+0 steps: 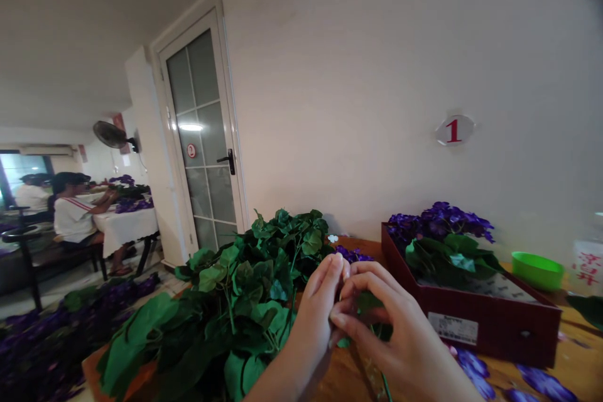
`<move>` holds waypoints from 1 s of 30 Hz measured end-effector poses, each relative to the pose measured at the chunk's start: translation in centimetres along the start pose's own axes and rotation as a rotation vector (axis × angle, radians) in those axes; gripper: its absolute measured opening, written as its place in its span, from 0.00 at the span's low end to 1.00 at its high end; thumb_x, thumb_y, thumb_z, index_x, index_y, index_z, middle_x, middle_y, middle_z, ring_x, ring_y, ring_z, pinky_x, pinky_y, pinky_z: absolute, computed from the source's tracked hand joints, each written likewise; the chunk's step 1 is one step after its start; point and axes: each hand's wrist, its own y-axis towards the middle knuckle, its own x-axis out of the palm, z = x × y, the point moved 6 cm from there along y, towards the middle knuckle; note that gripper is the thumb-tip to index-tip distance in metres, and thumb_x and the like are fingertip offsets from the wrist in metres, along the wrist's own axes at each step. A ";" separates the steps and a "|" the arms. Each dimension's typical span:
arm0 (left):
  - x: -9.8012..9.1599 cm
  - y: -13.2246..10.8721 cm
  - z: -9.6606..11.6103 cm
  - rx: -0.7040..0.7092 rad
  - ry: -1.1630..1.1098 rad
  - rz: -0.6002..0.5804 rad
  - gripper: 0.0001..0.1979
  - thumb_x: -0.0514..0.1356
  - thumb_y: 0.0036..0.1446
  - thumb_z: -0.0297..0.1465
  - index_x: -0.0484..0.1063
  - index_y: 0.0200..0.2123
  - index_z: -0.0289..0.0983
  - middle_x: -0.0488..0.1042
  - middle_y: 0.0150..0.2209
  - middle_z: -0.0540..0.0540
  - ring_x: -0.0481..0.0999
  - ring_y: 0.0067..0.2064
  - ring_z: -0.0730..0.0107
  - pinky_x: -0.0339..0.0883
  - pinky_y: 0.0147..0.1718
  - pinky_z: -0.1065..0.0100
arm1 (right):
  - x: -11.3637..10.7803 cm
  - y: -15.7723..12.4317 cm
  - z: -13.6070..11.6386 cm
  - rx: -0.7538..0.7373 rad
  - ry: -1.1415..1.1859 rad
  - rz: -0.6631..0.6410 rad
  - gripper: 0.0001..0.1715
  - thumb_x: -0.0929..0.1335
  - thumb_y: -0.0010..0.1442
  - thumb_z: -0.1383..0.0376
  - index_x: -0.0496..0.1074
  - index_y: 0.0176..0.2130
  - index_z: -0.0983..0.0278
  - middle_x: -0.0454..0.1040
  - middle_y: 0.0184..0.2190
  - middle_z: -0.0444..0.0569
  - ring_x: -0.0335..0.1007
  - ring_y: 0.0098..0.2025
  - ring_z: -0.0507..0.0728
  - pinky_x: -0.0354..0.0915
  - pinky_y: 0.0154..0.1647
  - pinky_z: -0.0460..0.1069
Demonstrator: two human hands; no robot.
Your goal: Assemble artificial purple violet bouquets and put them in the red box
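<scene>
My left hand (321, 298) and my right hand (393, 320) meet over the wooden table, fingers closed in a pinch against each other. Whatever lies between the fingertips is hidden. A thin green stem (387, 387) shows below my right hand; I cannot tell whether it is held. Just above the fingertips appears a small white flower-shaped piece (333, 239), apart from or touching them I cannot tell. Beside my left hand lies a large heap of green artificial leaves (277, 264). Purple artificial flowers (353, 254) are behind the hands.
At right stands a dark red box (490, 320) holding purple flowers and leaves, near a bright green bowl (537, 270). Loose purple petals (544, 383) lie in front. More purple flowers (42, 352) fill the lower left. A person (75, 213) sits at another table.
</scene>
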 end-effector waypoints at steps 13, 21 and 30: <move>0.0 -0.3 -0.7 -0.047 -0.051 -0.037 0.18 0.61 0.52 0.44 0.61 0.28 0.37 0.55 0.20 0.57 0.52 0.18 0.84 0.42 0.13 0.79 | 0.0 0.0 0.6 0.052 -0.011 -0.005 0.06 0.66 0.57 0.63 0.67 0.36 0.62 0.62 0.44 0.49 0.67 0.39 0.51 0.71 0.31 0.43; 0.8 -0.3 -1.2 -0.170 -0.065 -0.178 0.18 0.58 0.54 0.45 0.58 0.27 0.37 0.52 0.17 0.60 0.41 0.14 0.87 0.35 0.12 0.77 | -0.6 -0.1 0.6 0.091 -0.061 0.014 0.07 0.66 0.57 0.61 0.68 0.34 0.63 0.63 0.39 0.49 0.67 0.38 0.52 0.71 0.30 0.44; 1.9 1.0 -1.0 -0.050 -0.044 -0.068 0.19 0.63 0.49 0.44 0.60 0.26 0.36 0.53 0.18 0.58 0.47 0.15 0.86 0.40 0.12 0.78 | -1.9 0.0 0.5 0.045 -0.106 0.077 0.05 0.66 0.58 0.63 0.67 0.36 0.63 0.63 0.42 0.50 0.66 0.40 0.52 0.71 0.32 0.44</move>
